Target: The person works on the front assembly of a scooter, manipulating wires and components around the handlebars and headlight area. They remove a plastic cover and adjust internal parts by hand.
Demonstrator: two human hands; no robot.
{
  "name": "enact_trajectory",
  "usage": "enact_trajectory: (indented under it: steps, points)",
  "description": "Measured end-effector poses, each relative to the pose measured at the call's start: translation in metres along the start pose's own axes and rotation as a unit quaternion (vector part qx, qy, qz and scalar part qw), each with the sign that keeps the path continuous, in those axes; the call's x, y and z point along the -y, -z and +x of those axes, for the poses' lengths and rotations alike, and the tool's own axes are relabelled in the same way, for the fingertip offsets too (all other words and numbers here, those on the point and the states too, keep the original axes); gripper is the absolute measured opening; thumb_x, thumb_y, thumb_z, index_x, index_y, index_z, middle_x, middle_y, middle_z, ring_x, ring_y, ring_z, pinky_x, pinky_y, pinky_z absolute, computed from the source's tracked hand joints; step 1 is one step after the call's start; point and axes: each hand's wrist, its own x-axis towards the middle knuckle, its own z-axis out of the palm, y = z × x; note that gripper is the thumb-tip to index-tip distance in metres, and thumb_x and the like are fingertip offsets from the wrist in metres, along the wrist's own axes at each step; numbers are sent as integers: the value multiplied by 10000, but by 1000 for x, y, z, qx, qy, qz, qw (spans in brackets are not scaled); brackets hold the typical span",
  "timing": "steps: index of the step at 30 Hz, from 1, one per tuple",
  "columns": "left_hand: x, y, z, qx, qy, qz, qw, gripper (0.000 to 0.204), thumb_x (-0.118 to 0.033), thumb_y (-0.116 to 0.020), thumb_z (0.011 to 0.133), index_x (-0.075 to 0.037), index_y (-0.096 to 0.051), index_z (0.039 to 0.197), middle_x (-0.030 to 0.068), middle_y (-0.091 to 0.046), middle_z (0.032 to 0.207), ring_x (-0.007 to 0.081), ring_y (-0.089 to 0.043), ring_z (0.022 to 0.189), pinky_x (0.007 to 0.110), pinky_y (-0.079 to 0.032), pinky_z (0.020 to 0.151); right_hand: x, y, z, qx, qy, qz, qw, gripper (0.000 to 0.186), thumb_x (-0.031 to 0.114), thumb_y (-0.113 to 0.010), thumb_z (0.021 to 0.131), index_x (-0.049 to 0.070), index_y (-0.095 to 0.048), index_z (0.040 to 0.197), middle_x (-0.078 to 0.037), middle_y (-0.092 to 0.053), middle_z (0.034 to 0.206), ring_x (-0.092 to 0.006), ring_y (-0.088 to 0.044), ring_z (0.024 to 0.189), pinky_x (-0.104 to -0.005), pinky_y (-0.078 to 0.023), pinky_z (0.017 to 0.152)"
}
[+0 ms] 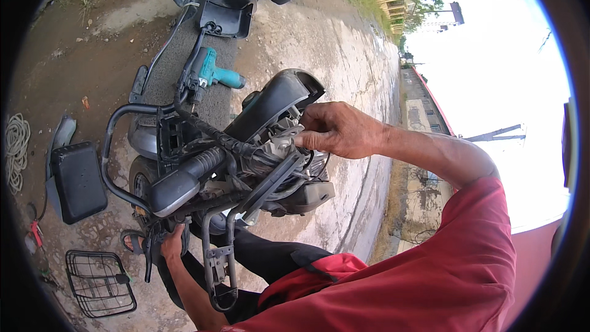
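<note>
A partly stripped motorbike or scooter [203,141] with a black tube frame and bared inner parts stands before me. My right hand [338,128] has its thumb and fingers pinched at a grey metal part [279,141] among cables and brackets; anything small between the fingertips is hidden. Lower down, my left hand [173,243] wraps around a black handlebar grip [167,226], its fingers partly hidden, beside a black lever [149,258]. A teal and black cordless drill [215,74] rests by the frame tubes, above a dark footboard. Beside my right hand is a black curved panel [270,101].
On the ground at left lie a coil of pale rope [17,150], a black tray-like cover [80,181] and a black wire basket [100,284]. A sandaled foot [132,241] is near the handlebar. A concrete road [356,80] runs alongside, with buildings beyond.
</note>
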Motion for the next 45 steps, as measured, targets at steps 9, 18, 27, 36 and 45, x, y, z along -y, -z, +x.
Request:
enact_trajectory:
  steps: [9,18,27,36,45]
  points:
    - [-9,7,-11,-50,-24,-20,998,894,-756,-603,822,3,-688,1285,270,-639,1346,447,-563,1296,491,-408,1086,-27,-1,8,-68,292,-53,952,455,321,-807,885,-16,-612,1119,-99,-592,895,-252,-613,858,-405,-516,707]
    - [-14,19,-20,-75,-15,-33,996,862,-736,-598,832,22,-710,1227,297,-641,1317,451,-568,1288,492,-412,1083,-3,2,7,-35,87,39,995,501,419,-719,937,-64,-651,1048,-210,-712,866,-304,-722,797,-410,-581,714]
    - [-12,13,-17,-68,-18,-20,997,877,-750,-589,829,23,-712,1224,289,-651,1308,457,-572,1280,490,-410,1087,-27,1,14,-91,362,-75,925,442,329,-762,911,-31,-615,1121,-103,-603,869,-257,-631,827,-408,-548,714]
    - [2,4,-2,-74,-18,-37,996,871,-764,-575,828,-23,-710,1263,263,-648,1334,453,-559,1298,488,-406,1092,-14,-7,5,-54,130,1,990,555,516,-679,975,-35,-633,1030,-131,-652,750,-237,-663,676,-377,-536,599]
    - [-4,8,-9,-81,-13,-25,996,840,-733,-604,834,-29,-701,1281,258,-634,1361,447,-556,1307,473,-402,1107,-27,0,18,-91,367,-76,923,533,399,-788,891,-40,-596,1124,-146,-576,946,-285,-650,886,-424,-533,753]
